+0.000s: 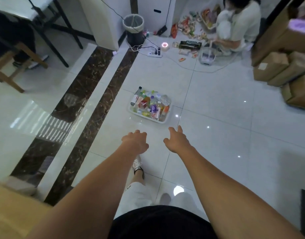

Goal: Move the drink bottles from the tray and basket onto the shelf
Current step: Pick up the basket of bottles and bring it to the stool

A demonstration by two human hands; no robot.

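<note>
Though near, basket [163,121] beyond both hands [135,141] [178,140]

- Your left grip [135,141] and right grip [177,141] reach out side by side above the tiled floor [217,135]. Both hold nothing, and their fingers are loose.
- Ahead of them, clear of both, a white basket [163,121] sits on the floor, heaped with drink bottles [148,102] lying at all angles.
- Under your left forearm, a foot in a white shoe [137,165] is on the tile.
- Farther back stand a bin [133,28] and a power strip [154,55] with cables plugged in.
- At the far right, a person [234,26] sits on the floor among scattered snack packets [188,26].
- Cardboard boxes [275,69] are stacked at the right edge, and a wooden chair [10,66] stands at the left.
</note>
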